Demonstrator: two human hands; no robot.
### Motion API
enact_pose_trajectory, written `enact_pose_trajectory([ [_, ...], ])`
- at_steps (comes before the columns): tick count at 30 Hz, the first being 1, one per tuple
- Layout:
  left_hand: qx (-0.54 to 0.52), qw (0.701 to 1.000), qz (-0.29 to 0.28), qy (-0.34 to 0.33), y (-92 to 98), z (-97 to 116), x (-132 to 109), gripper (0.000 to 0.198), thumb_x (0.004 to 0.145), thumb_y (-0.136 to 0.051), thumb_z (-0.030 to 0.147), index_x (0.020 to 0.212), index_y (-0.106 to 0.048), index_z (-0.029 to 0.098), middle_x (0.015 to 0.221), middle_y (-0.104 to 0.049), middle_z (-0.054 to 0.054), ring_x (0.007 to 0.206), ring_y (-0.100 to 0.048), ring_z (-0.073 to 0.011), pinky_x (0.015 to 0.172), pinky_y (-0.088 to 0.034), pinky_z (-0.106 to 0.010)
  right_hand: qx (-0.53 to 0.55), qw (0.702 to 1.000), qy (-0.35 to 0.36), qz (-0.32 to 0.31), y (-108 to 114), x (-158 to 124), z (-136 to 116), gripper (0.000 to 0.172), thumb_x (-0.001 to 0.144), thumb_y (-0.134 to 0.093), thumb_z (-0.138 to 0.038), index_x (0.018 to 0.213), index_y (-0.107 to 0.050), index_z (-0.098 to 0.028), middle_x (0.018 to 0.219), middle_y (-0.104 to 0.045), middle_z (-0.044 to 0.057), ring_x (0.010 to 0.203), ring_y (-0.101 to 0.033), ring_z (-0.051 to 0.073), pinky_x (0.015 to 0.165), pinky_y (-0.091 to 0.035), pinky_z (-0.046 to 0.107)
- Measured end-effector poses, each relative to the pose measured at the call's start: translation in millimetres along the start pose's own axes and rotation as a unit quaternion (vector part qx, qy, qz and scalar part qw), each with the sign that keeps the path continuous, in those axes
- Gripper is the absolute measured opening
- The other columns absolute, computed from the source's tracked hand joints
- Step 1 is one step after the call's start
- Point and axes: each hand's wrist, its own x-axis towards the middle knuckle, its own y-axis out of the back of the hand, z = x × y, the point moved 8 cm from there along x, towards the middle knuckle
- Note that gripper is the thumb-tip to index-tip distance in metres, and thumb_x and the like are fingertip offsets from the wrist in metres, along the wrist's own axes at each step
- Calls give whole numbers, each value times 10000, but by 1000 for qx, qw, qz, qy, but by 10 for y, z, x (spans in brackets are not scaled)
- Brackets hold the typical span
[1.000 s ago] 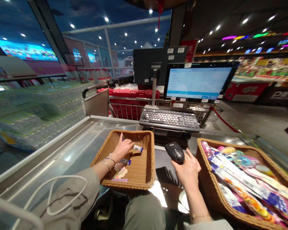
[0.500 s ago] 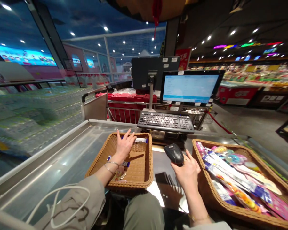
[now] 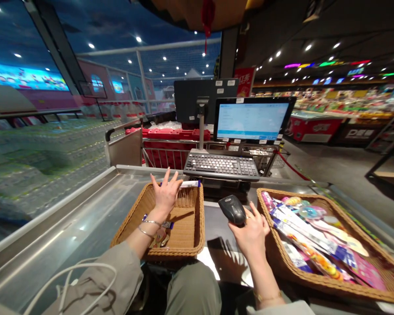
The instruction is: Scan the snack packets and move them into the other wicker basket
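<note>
My left hand (image 3: pixel 166 194) is over the far part of a wicker basket (image 3: pixel 200 218), with its thumb and fingers on a slim white and blue packet (image 3: pixel 189 184) at the basket's far rim. Low in that basket lie a few small packaged items (image 3: pixel 160 236). A black handheld scanner (image 3: pixel 232 210) is in my right hand (image 3: pixel 252 231), its head tilted toward the left basket. To the right, a second wicker basket (image 3: pixel 284 258) holds several long white and blue packets (image 3: pixel 310 229) and colourful pink and yellow wrapped items (image 3: pixel 325 262).
Behind the baskets are a black keyboard (image 3: pixel 221 165) and a lit screen (image 3: pixel 252 120). A metal counter (image 3: pixel 75 218) with a raised edge runs along the left. White cable loops (image 3: pixel 108 267) lie over my left sleeve. Shopping carts (image 3: pixel 166 155) stand beyond the counter.
My left hand has risen slightly, and the white and blue packet has moved up toward the far rim. The whole view has shifted a little. The scanner is still in my right hand.
</note>
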Motion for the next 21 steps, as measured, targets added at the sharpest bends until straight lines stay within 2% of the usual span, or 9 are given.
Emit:
enact_pose_trajectory([
  [3, -13, 1000, -9, 11, -22, 105, 34, 214, 946, -518, 241, 1095, -671, 252, 1376, -586, -71, 1437, -325, -329, 1099, 78, -758, -4, 1000, 11, 5, 16, -6, -30, 279, 697, -592, -331, 941, -684, -235, 1134, -711, 63, 1292, -467, 311, 1052, -196, 553],
  [6, -34, 999, -21, 17, -78, 281, 74, 226, 926, -537, 216, 1109, -663, 254, 1395, -571, -69, 1445, -308, -329, 1098, 64, -763, -9, 1000, 27, 4, 29, -11, -67, 212, 703, -606, -324, 880, -691, -245, 1119, -719, 39, 1300, -459, 315, 1053, -181, 550],
  [12, -77, 996, -35, 29, -190, 606, 143, 238, 904, -559, 208, 1111, -662, 264, 1409, -557, -65, 1455, -282, -333, 1099, 50, -768, -26, 998, 50, 19, 85, -23, -111, 178, 728, -616, -317, 871, -690, -241, 1118, -720, 47, 1297, -459, 319, 1047, -185, 546],
  [17, -105, 992, -49, 41, -323, 752, 152, 211, 903, -570, 211, 1086, -664, 258, 1406, -559, -70, 1454, -283, -334, 1090, 56, -775, -23, 996, 76, 49, 177, -20, -164, 200, 724, -635, -316, 904, -685, -241, 1071, -731, 42, 1281, -479, 304, 1069, -187, 529],
  [21, -121, 990, -58, 40, -430, 814, 129, 212, 898, -589, 213, 1093, -660, 257, 1409, -557, -73, 1457, -274, -337, 1084, 42, -781, -21, 996, 71, 48, 206, -17, -176, 167, 731, -630, -314, 871, -682, -238, 1072, -728, 45, 1290, -467, 303, 1078, -184, 525],
])
